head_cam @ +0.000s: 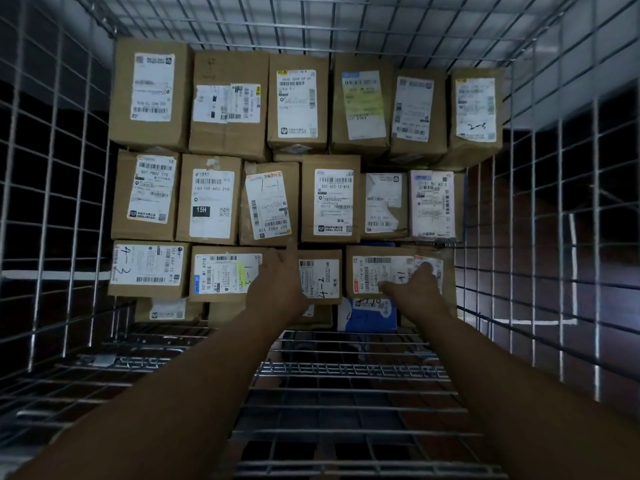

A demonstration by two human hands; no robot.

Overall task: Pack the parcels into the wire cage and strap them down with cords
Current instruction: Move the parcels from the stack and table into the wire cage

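The right hand (415,289) lies flat and open on a stiff, light-looking box (367,271), best held by its sides; I cannot tell the grip of the left hand (277,282).

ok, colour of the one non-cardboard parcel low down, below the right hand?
The parcel is blue with a white label; head view.

I read "15H 159-A03-210" on the second middle-row parcel (212,202), "502 A02-12-B15" on the fourth middle-row parcel (332,199), handwritten "4-3" on the lower-left parcel (147,268), and what looks like "2-3" on the top-right parcel (476,110).
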